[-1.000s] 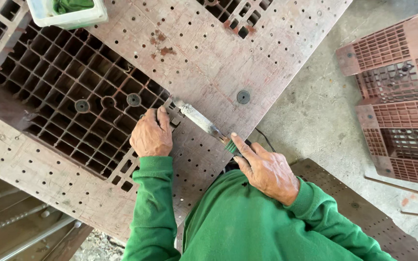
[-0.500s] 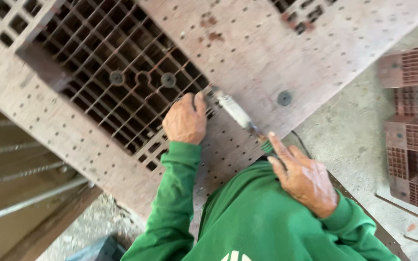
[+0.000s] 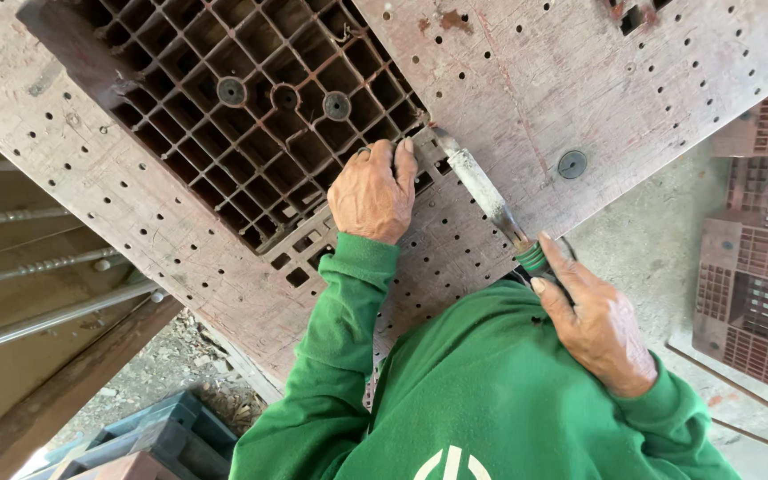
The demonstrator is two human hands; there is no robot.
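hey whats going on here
A person in a green sweatshirt is bent over a brown perforated panel with a grid-shaped plastic piece set in it. The left hand presses on the grid's edge. The right hand grips the green handle of a long metal tool, whose tip sits at the grid's corner beside the left fingers. More grid pieces are stacked on the floor to the right.

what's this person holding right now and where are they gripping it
The right hand holds a flat-bladed tool by its green handle end. The left hand holds nothing; it presses on the perforated panel.
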